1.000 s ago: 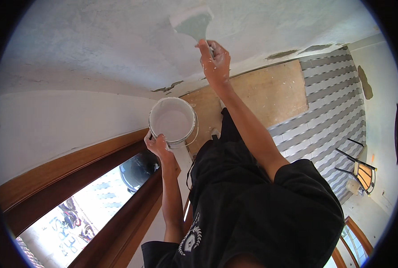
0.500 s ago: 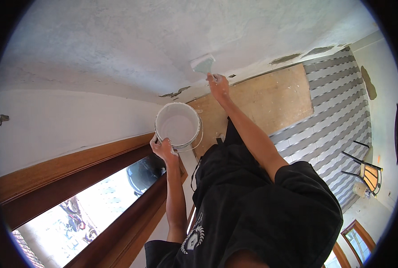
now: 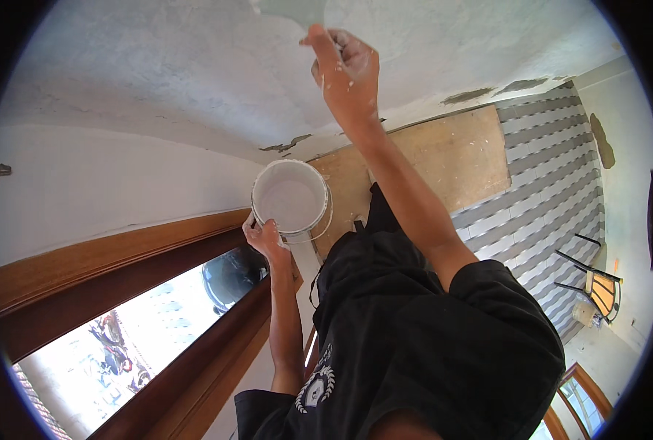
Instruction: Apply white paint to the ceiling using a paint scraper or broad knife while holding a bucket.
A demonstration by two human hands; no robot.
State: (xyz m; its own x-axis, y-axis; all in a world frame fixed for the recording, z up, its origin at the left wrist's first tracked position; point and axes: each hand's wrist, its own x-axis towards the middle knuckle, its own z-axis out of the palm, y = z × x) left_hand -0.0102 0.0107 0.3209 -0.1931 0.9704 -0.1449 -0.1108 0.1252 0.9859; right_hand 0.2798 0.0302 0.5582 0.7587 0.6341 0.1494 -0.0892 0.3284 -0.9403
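R hand pinching scraper nr wall, L hand clasping wht bucket.

Through my remote feed I see a grey-and-white striped floor toward three o'clock — a white-flecked tan board lies flat at two, a slatted chair stands nearer four.

right hand: higher up wall | putty knife: blade now cropped by view's top
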